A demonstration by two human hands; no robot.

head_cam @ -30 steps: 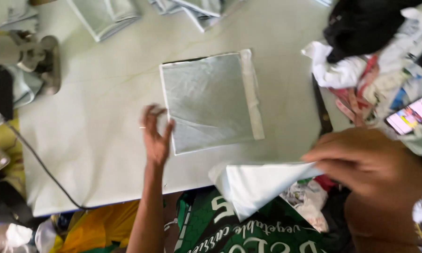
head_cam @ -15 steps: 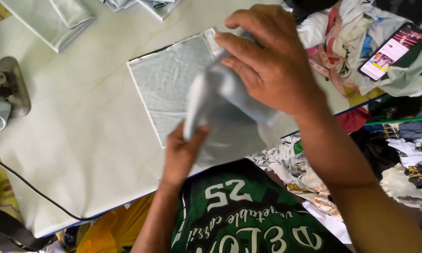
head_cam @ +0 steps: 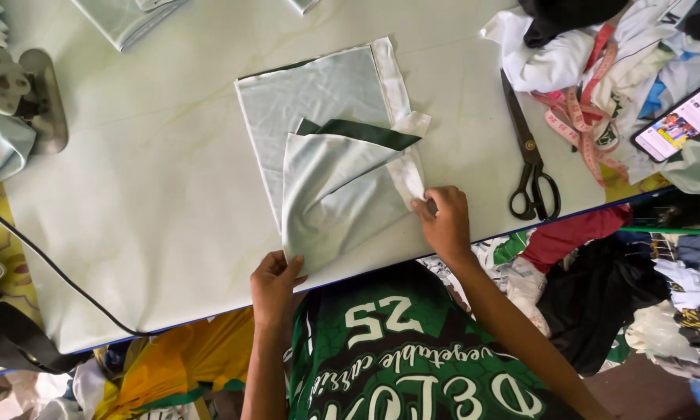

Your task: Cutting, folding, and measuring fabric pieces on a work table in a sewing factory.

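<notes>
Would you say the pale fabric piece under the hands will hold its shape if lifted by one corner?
Probably not: the pale fabric piece already folds and ripples, so it looks floppy. Its sheen suggests it may slide on the table. It seems light, pinched by the right hand alone.

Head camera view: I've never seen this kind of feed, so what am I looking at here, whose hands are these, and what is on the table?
The one camera sits on a person's head and looks down at their own bare hands; there is no machine arm. The left hand pinches the near corner of a pale green fabric piece with a dark green band. The right hand grips its white edge. That piece lies on a flat pale fabric panel on the light table. Black scissors lie to the right, beside a clothes pile with a pink tape measure and a phone.
</notes>
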